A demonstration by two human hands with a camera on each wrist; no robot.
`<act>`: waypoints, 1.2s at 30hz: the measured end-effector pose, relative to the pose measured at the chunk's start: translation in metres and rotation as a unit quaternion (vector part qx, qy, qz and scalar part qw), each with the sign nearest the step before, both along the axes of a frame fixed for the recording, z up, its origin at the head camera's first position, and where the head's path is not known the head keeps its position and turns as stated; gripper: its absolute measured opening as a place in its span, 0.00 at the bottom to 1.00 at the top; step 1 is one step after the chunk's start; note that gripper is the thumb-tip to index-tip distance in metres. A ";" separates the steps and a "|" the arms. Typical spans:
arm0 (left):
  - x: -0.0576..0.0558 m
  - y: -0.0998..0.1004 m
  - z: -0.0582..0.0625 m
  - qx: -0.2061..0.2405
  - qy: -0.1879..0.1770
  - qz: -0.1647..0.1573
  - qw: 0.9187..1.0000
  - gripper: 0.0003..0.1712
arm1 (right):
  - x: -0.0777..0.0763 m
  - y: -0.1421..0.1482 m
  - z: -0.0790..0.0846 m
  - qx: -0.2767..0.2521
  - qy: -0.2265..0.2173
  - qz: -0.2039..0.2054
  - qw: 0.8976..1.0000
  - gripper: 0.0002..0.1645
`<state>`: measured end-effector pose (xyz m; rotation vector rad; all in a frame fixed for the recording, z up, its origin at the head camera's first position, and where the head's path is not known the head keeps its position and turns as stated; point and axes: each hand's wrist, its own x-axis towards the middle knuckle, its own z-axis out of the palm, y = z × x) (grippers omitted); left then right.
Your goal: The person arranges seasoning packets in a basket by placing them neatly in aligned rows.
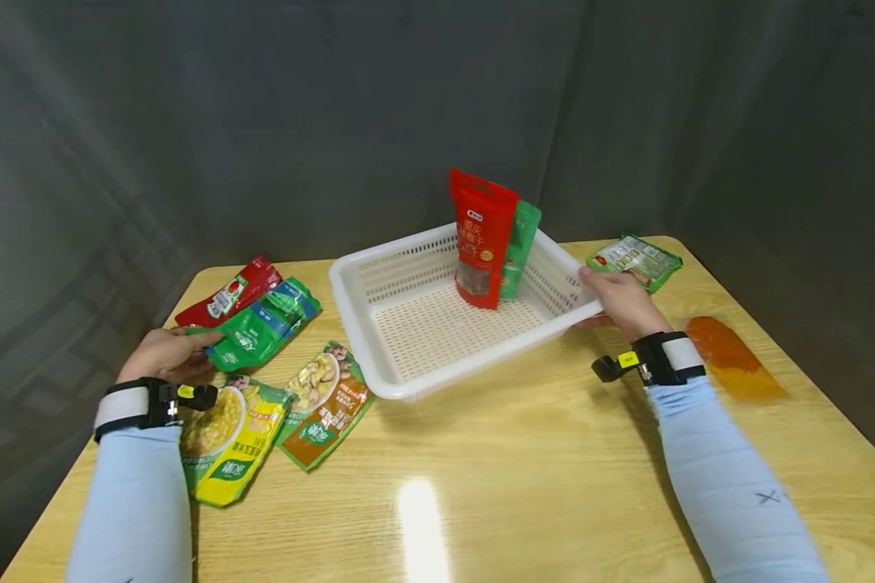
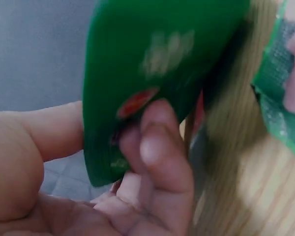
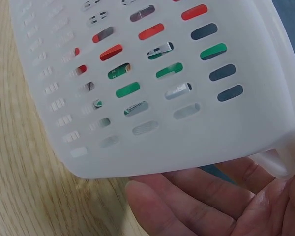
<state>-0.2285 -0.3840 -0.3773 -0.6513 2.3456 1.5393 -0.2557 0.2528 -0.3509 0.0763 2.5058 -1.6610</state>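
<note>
My left hand pinches the near end of a green pouch with a blue band between thumb and fingers. In the left wrist view this green pouch stands tilted in the fingers. A white perforated plastic basket is at the middle of the table. My right hand grips its right rim, thumb on top; in the right wrist view fingers lie under the basket's end, which looks raised. A red pouch stands upright inside, with another green pouch partly hidden behind it.
A red ketchup pouch lies beyond the left hand. Closer in are a yellow soup packet and a brown-green packet. Right of the basket lie a green packet and an orange-brown item. Dark curtain surrounds the table.
</note>
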 end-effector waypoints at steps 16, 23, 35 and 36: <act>-0.008 0.016 -0.005 0.222 -0.021 0.024 0.975 0.53 | -0.001 0.000 -0.002 -0.009 -0.011 -0.004 1.000 0.45; -0.010 0.037 -0.008 0.169 0.018 -0.015 0.985 0.52 | -0.001 0.000 -0.001 -0.007 -0.003 -0.003 1.000 0.45; -0.014 0.065 -0.013 0.187 0.053 0.000 0.981 0.52 | -0.002 0.000 -0.003 -0.005 -0.004 -0.003 1.000 0.45; -0.015 0.066 -0.013 0.187 0.061 -0.017 0.980 0.52 | -0.002 0.001 -0.003 -0.006 -0.005 -0.003 1.000 0.46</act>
